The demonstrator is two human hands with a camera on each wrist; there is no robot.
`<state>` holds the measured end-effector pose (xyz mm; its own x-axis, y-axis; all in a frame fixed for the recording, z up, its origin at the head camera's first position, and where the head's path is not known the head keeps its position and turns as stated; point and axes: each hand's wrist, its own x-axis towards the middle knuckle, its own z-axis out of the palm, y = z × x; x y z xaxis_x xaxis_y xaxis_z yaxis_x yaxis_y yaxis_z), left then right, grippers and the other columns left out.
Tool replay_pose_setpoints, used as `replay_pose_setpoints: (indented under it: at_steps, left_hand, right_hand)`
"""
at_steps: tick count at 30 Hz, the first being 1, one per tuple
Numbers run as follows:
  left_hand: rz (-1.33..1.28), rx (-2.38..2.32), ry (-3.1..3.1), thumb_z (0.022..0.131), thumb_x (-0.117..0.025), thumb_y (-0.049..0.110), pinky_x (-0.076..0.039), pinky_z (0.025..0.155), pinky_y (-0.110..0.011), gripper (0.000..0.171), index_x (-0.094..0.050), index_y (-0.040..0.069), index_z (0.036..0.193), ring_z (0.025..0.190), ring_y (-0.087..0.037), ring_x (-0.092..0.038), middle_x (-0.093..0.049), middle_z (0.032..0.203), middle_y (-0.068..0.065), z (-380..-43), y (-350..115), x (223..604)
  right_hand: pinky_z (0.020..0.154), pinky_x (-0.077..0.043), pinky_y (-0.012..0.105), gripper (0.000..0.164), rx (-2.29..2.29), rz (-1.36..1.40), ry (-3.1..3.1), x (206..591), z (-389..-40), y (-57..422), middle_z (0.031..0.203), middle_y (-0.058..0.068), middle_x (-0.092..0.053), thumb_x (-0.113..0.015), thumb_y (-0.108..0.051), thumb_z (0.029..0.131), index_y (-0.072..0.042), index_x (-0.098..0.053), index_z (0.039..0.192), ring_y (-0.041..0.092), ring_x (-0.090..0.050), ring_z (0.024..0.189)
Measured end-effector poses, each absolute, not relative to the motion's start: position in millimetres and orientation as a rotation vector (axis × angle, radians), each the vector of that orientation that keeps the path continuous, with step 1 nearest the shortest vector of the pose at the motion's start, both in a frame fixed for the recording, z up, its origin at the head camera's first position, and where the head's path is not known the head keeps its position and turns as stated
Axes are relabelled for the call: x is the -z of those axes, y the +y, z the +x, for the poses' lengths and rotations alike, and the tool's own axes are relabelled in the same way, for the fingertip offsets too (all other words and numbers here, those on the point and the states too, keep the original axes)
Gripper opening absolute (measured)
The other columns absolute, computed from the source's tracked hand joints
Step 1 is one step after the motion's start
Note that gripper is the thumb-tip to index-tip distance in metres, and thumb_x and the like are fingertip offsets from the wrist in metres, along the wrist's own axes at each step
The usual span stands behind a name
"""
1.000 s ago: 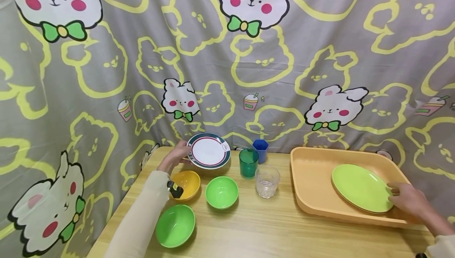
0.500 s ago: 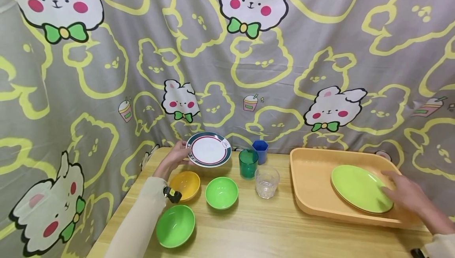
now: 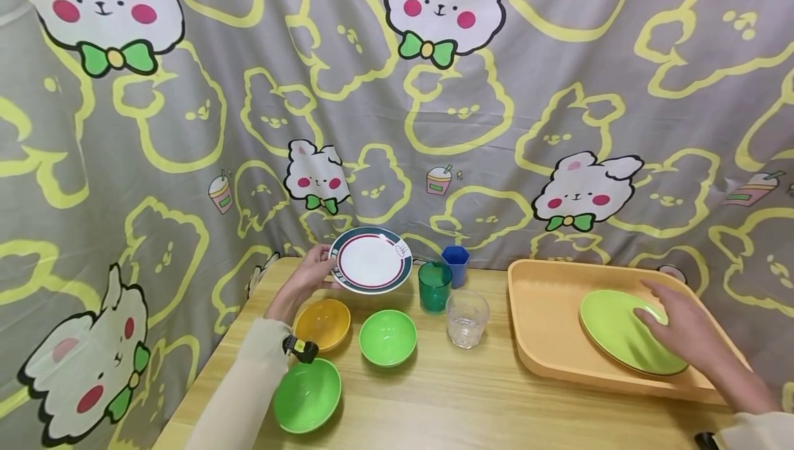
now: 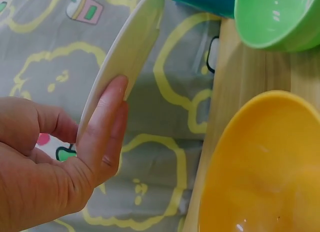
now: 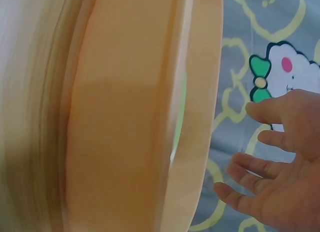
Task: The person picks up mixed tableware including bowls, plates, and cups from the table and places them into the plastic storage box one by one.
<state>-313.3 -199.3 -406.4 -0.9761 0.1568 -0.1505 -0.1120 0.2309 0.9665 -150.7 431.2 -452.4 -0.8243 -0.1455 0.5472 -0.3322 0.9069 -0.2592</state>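
Note:
In the head view my left hand (image 3: 312,272) pinches the left rim of a white plate (image 3: 370,262) with a dark green border and red ring, tilted and raised off the table. The left wrist view shows the thumb on one face of this plate (image 4: 131,57) and fingers on the other. My right hand (image 3: 682,326) hovers over a lime-green oval plate (image 3: 620,329) lying in an orange tray (image 3: 546,360). Its fingers are spread and hold nothing, as the right hand (image 5: 280,167) in the right wrist view also shows.
Below the raised plate stand a yellow bowl (image 3: 322,326) and two green bowls, one nearer the middle (image 3: 388,338) and one in front (image 3: 308,396). A green cup (image 3: 435,288), a blue cup (image 3: 456,267) and a clear glass (image 3: 466,319) stand left of the tray. A patterned curtain hangs behind.
My right hand has let go of the lime-green plate's right edge and moved left above it. My left hand has shifted the white plate slightly to the right.

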Motion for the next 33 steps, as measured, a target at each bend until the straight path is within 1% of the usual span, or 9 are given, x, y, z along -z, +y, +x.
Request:
replay_pose_setpoints:
  at_steps: [4, 7, 10, 16, 22, 26, 28, 31, 33]
  left_hand:
    - [0.052, -1.86, 2.277, 0.106, -0.044, 0.005, -0.063, 0.07, -0.033, 0.048, -0.029, -0.008, 0.149, 0.087, -0.022, -0.061, -0.053, 0.124, -0.028, -308, -195, 403]
    - [0.046, -1.888, 2.285, 0.106, -0.044, 0.005, -0.063, 0.069, -0.033, 0.049, -0.029, -0.007, 0.151, 0.089, -0.021, -0.06, -0.053, 0.131, -0.029, -305, -193, 400]
    - [0.05, -1.907, 2.292, 0.105, -0.044, 0.004, -0.063, 0.069, -0.032, 0.049, -0.03, -0.007, 0.151, 0.09, -0.021, -0.059, -0.052, 0.136, -0.03, -301, -191, 397]
    - [0.081, -1.967, 2.265, 0.106, -0.042, 0.004, -0.063, 0.068, -0.033, 0.047, -0.032, -0.007, 0.15, 0.09, -0.021, -0.06, -0.051, 0.135, -0.029, -294, -184, 392]
    - [0.129, -2.016, 2.24, 0.104, -0.041, 0.002, -0.064, 0.067, -0.034, 0.045, -0.033, -0.006, 0.148, 0.087, -0.021, -0.062, -0.052, 0.13, -0.029, -284, -176, 390]
    - [0.148, -2.039, 2.213, 0.104, -0.04, 0.001, -0.064, 0.066, -0.034, 0.045, -0.035, -0.006, 0.148, 0.086, -0.02, -0.063, -0.053, 0.128, -0.029, -278, -170, 389]
    - [0.145, -2.044, 2.203, 0.104, -0.04, 0.001, -0.064, 0.066, -0.034, 0.045, -0.035, -0.006, 0.149, 0.088, -0.021, -0.063, -0.053, 0.129, -0.029, -276, -166, 389]
    - [0.148, -2.047, 2.186, 0.105, -0.041, 0.001, -0.064, 0.067, -0.034, 0.047, -0.034, -0.005, 0.151, 0.09, -0.022, -0.063, -0.052, 0.133, -0.029, -273, -162, 388]
    - [0.161, -2.05, 2.177, 0.105, -0.041, 0.002, -0.064, 0.068, -0.035, 0.047, -0.033, -0.005, 0.151, 0.092, -0.022, -0.063, -0.052, 0.135, -0.029, -272, -159, 387]
  right_hand:
    - [0.072, -0.046, 0.059, 0.054, -0.464, 0.35, -2.51, 446, -155, 419, 0.114, 0.036, -0.061, -0.078, 0.0, 0.083, 0.017, -0.054, 0.128, 0.052, -0.06, 0.095]
    - [0.074, -0.046, 0.063, 0.054, -0.522, 0.299, -2.555, 439, -156, 407, 0.117, 0.038, -0.059, -0.074, -0.005, 0.09, 0.016, -0.051, 0.133, 0.054, -0.058, 0.1]
    - [0.077, -0.045, 0.067, 0.057, -0.582, 0.252, -2.588, 432, -157, 394, 0.119, 0.041, -0.057, -0.073, -0.01, 0.094, 0.014, -0.048, 0.138, 0.056, -0.056, 0.104]
    - [0.082, -0.044, 0.07, 0.066, -0.651, 0.259, -2.575, 423, -162, 372, 0.125, 0.038, -0.056, -0.076, -0.017, 0.092, 0.012, -0.046, 0.143, 0.055, -0.055, 0.11]
    - [0.079, -0.046, 0.068, 0.065, -0.72, 0.296, -2.545, 423, -165, 353, 0.129, 0.034, -0.056, -0.076, -0.019, 0.094, 0.007, -0.045, 0.146, 0.051, -0.054, 0.114]
    - [0.081, -0.047, 0.066, 0.068, -0.746, 0.308, -2.538, 421, -168, 338, 0.132, 0.031, -0.056, -0.077, -0.023, 0.094, 0.003, -0.045, 0.149, 0.048, -0.054, 0.116]
    - [0.082, -0.048, 0.066, 0.071, -0.766, 0.319, -2.534, 420, -169, 332, 0.134, 0.03, -0.056, -0.078, -0.024, 0.093, 0.002, -0.045, 0.15, 0.048, -0.053, 0.118]
    - [0.083, -0.049, 0.061, 0.073, -0.788, 0.319, -2.538, 417, -170, 323, 0.137, 0.028, -0.055, -0.078, -0.027, 0.093, 0.001, -0.044, 0.151, 0.046, -0.053, 0.12]
    - [0.085, -0.05, 0.06, 0.073, -0.812, 0.326, -2.534, 416, -171, 317, 0.137, 0.028, -0.055, -0.078, -0.027, 0.093, 0.001, -0.044, 0.152, 0.046, -0.053, 0.12]
